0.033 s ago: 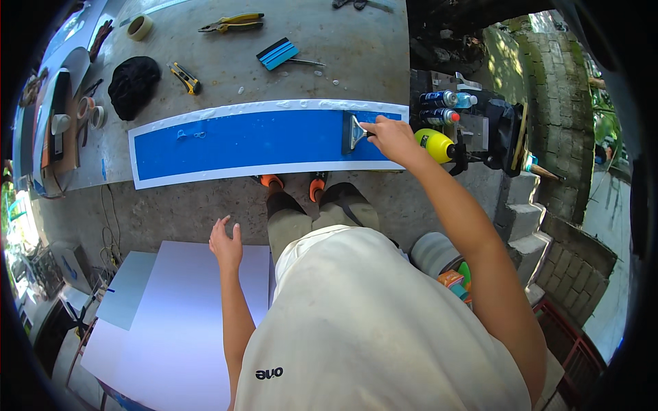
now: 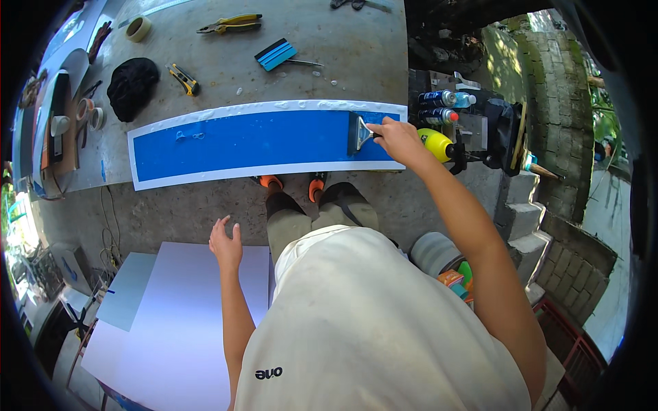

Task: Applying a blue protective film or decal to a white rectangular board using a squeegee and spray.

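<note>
A long blue panel with a white border (image 2: 274,137) lies along the near edge of the table, and water drops dot its far border. My right hand (image 2: 397,140) is closed round the handle of a squeegee (image 2: 356,134), whose dark blade rests across the panel near its right end. Away from the table, my left hand (image 2: 225,241) hangs beside my body with fingers apart and nothing in it. Two small ring-like marks (image 2: 190,135) show on the panel's left part.
On the table (image 2: 226,68) lie a blue squeegee card (image 2: 276,54), pliers (image 2: 229,24), a yellow utility knife (image 2: 184,80), a black cloth (image 2: 133,89) and a tape roll (image 2: 138,29). Right of it stand a yellow spray bottle (image 2: 435,144) and several cans. White sheets (image 2: 185,308) lie behind my left hand.
My right hand and the squeegee have shifted slightly to the right along the panel. The left hand stays where it was.
</note>
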`<state>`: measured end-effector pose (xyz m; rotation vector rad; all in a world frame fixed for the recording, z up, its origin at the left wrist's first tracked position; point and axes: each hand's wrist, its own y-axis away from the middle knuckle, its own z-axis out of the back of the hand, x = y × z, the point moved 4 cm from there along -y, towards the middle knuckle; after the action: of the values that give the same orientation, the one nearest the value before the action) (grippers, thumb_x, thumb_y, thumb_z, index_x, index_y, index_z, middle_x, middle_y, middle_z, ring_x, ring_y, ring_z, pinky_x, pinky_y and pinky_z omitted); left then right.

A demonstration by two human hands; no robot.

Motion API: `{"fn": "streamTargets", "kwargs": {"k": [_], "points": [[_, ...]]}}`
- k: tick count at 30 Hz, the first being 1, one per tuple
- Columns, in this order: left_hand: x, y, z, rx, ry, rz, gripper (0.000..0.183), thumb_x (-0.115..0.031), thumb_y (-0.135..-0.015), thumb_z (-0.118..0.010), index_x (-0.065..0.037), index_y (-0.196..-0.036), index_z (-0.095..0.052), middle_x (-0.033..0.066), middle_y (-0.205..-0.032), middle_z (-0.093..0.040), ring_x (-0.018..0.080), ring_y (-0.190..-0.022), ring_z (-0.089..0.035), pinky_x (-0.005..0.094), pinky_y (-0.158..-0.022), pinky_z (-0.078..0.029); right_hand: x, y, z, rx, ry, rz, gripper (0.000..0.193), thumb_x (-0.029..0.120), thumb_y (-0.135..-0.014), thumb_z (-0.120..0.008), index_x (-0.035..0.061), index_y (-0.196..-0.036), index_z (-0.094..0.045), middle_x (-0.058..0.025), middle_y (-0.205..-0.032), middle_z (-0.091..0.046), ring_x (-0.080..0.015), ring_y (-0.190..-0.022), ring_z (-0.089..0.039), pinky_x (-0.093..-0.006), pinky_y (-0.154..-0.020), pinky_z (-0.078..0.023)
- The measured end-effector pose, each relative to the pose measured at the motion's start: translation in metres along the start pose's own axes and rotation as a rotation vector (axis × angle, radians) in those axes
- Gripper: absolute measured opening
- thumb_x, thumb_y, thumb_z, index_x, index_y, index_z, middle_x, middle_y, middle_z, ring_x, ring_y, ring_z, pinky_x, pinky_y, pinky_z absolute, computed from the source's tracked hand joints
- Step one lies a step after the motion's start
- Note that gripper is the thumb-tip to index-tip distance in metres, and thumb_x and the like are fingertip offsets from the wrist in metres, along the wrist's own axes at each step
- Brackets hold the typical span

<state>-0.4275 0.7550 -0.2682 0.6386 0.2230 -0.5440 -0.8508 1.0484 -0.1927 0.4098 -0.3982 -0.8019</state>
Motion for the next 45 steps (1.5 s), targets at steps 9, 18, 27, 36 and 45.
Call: {"fn": "streamTargets", "kwargs": {"k": [9,18,27,36,45], "points": [[-0.022,-0.004,-0.004,0.001,0.003,-0.043,0.042,-0.037,-0.098,-0.064,-0.017,-0.136,-0.061,0.0132,-0.148,-0.053,0.0322,-0.142,-0.044,0.0569,-0.118,-0.024,0.016,0.004,0.007,-0.08,-0.055,0.129,0.039,0.023,-0.091,-0.07,0.0176,-0.13,-0.069,-0.0129,-0.103,-0.067,-0.0328,-0.096,-0.07,-0.0467,-0.084,-0.053],[-0.017,0.011,0.002,0.001,-0.007,0.0,0.043,-0.036,-0.098,-0.064,-0.015,-0.135,-0.063,0.0151,-0.147,-0.055,0.0343,-0.14,-0.047,0.0527,-0.117,-0.029,0.044,-0.04,-0.01,-0.047,-0.033,0.188,0.035,0.02,-0.093,-0.067,0.0179,-0.128,-0.071,-0.0141,-0.111,-0.068,-0.0316,-0.104,-0.07,-0.0459,-0.088,-0.052],[-0.022,0.01,-0.006,0.02,0.001,0.026,0.043,-0.035,-0.097,-0.066,-0.014,-0.134,-0.063,0.0156,-0.145,-0.056,0.0349,-0.138,-0.049,0.0504,-0.116,-0.031,-0.087,0.034,0.004,0.018,0.021,-0.082,0.04,0.023,-0.092,-0.069,0.0192,-0.132,-0.068,-0.0138,-0.107,-0.066,-0.0333,-0.104,-0.067,-0.048,-0.088,-0.052],[-0.023,0.01,0.007,-0.006,0.006,0.025,0.043,-0.035,-0.097,-0.066,-0.014,-0.134,-0.063,0.0158,-0.144,-0.057,0.0352,-0.137,-0.05,0.049,-0.115,-0.034,-0.059,0.038,0.007,-0.081,-0.066,-0.002,0.036,0.023,-0.092,-0.07,0.0191,-0.128,-0.072,-0.0122,-0.104,-0.067,-0.0328,-0.101,-0.068,-0.0471,-0.086,-0.052],[-0.021,0.024,0.006,-0.006,0.01,0.073,0.042,-0.034,-0.097,-0.066,-0.012,-0.134,-0.063,0.0145,-0.141,-0.06,0.035,-0.134,-0.052,0.0478,-0.113,-0.037,-0.074,0.045,-0.014,0.015,-0.039,-0.013,0.039,0.022,-0.091,-0.071,0.019,-0.13,-0.071,-0.0125,-0.106,-0.067,-0.0327,-0.104,-0.067,-0.0464,-0.09,-0.051]]}}
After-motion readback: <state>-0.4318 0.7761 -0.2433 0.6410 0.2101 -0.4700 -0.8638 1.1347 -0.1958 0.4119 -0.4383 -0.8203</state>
